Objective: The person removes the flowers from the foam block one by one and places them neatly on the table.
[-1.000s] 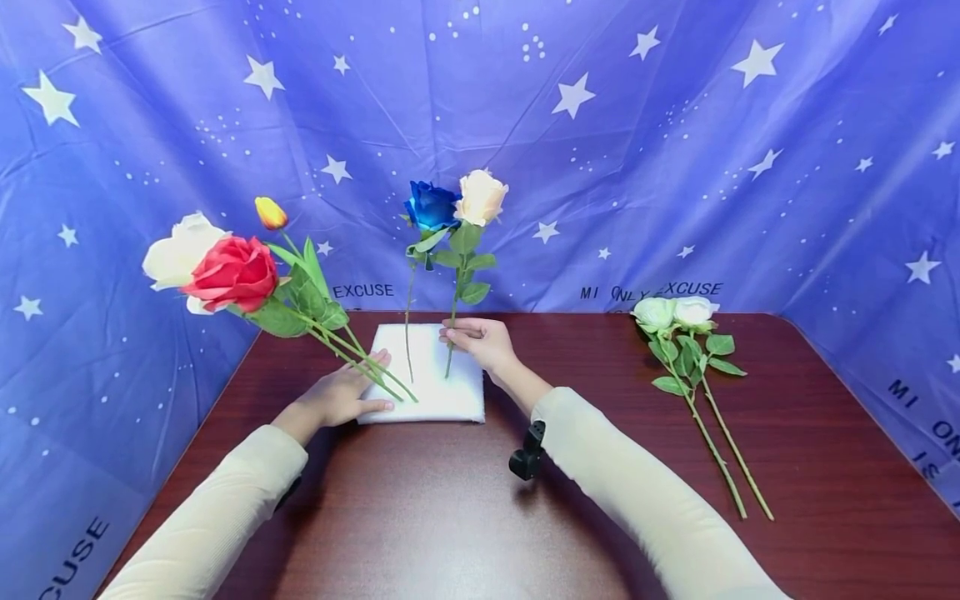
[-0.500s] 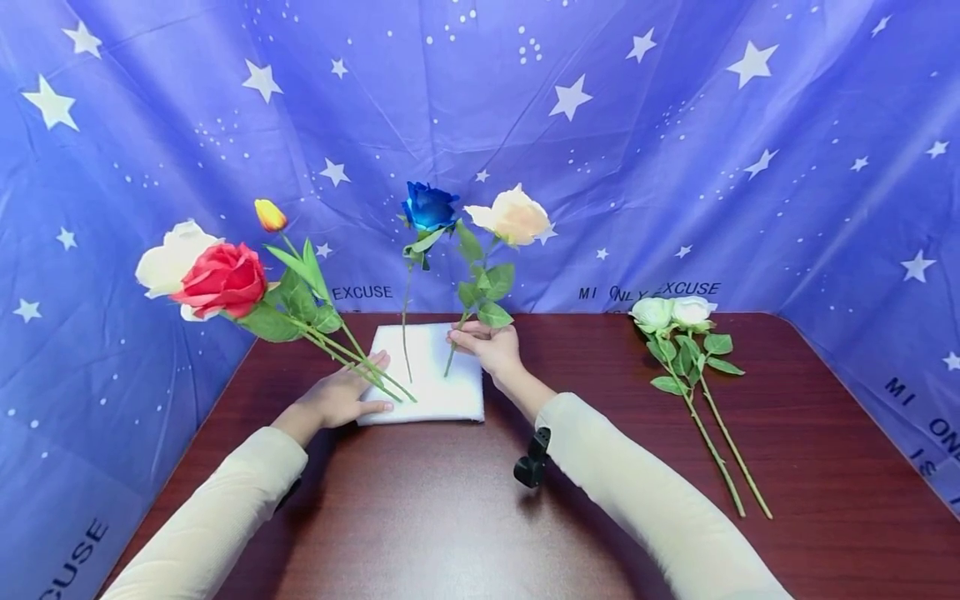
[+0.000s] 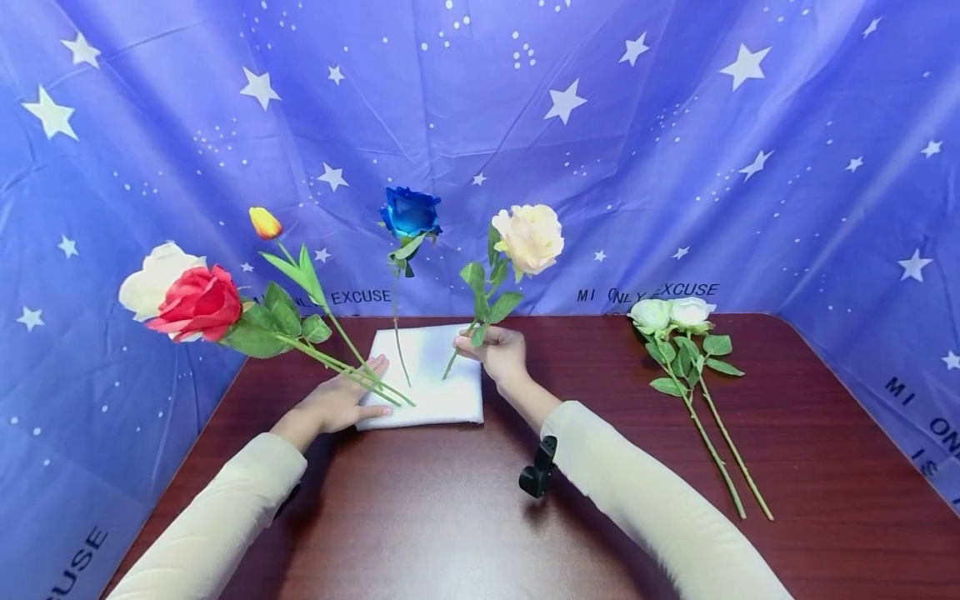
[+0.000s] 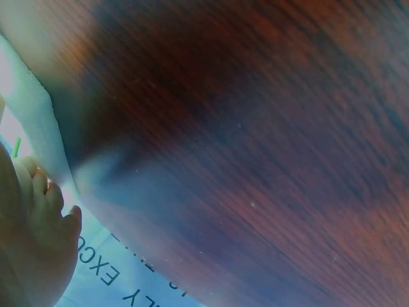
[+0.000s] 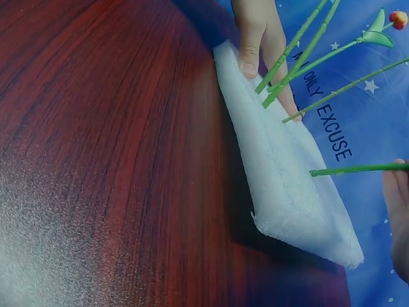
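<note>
A white foam block (image 3: 442, 410) lies on the table, with several flower stems stuck in its top. My left hand (image 3: 333, 402) rests on its left side, fingers and thumb extended over the surface. My right hand (image 3: 502, 354) pinches the green stem of a cream rose (image 3: 531, 240), whose lower end meets the block and which leans right. Left of it stands a blue rose (image 3: 410, 214). A red rose (image 3: 197, 304), a white flower (image 3: 153, 279) and a yellow-orange tulip (image 3: 266, 222) lean left over the left hand. In the right wrist view the pinched stem (image 5: 358, 169) enters the foam.
Two pale roses (image 3: 692, 312) lie on the right of the dark wooden table (image 3: 435, 517), stems pointing toward the front. A blue star-printed cloth (image 3: 480, 100) hangs behind and at both sides. A black device (image 3: 538, 471) sits at the right cuff.
The cream rose has tilted right and its bloom has come lower, the right hand shifting slightly right with it. The red, white and blue blooms have swayed a little left. The left hand stays put.
</note>
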`<state>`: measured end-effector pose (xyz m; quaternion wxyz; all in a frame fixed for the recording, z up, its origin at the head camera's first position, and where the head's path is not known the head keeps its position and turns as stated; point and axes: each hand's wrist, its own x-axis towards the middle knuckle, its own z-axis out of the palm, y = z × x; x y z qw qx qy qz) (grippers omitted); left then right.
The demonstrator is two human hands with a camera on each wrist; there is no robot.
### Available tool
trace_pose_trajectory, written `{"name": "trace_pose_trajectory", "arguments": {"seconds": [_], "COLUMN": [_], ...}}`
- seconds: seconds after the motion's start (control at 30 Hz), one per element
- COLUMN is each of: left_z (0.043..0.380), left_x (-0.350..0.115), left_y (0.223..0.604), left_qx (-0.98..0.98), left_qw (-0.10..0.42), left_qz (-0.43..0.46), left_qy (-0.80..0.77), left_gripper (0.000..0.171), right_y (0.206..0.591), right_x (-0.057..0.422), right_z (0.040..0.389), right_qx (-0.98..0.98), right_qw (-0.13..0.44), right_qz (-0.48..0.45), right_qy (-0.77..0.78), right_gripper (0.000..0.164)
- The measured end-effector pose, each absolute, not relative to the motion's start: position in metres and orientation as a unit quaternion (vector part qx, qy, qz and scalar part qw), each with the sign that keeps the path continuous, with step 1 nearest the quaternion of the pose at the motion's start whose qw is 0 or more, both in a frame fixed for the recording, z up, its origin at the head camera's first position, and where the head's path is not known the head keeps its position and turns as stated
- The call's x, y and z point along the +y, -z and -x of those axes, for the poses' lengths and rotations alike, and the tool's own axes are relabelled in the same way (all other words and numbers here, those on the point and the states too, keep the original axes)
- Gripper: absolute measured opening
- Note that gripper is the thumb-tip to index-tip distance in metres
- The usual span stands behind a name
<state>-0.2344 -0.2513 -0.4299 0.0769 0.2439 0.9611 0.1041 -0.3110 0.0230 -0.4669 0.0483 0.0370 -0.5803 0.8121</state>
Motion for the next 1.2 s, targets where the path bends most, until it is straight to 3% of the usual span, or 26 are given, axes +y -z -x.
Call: {"name": "trace_pose_trajectory", "arguments": {"seconds": [0.17,0.4,0.5,0.83,1.2], "left_z": [0.234,0.232,0.232,0.232,0.232], "left_x": [-0.25,-0.25,-0.25,-0.251,-0.25], "left_y": [0.429,0.427,0.427,0.43,0.429], "left_qx": [0.96,0.961,0.961,0.962,0.962], "left_qw": [0.076,0.069,0.069,0.076,0.062], "left_qz": [-0.25,-0.249,-0.249,-0.24,-0.251], "left_qy": [-0.097,-0.1,-0.099,-0.103,-0.089], "left_gripper": [0.085,0.084,0.084,0.085,0.082], "right_y": [0.485,0.408,0.398,0.4,0.401], "right_x": [0.023,0.017,0.016,0.014,0.022], "right_z": [0.325,0.267,0.26,0.262,0.261], "right_qx": [-0.568,-0.581,-0.578,-0.577,-0.622], "right_qw": [0.059,0.066,0.054,0.043,-0.013], "right_qz": [-0.008,0.017,0.029,-0.012,-0.084], "right_qy": [-0.821,-0.811,-0.814,-0.815,-0.778], "right_gripper": [0.019,0.015,0.019,0.02,0.023]}}
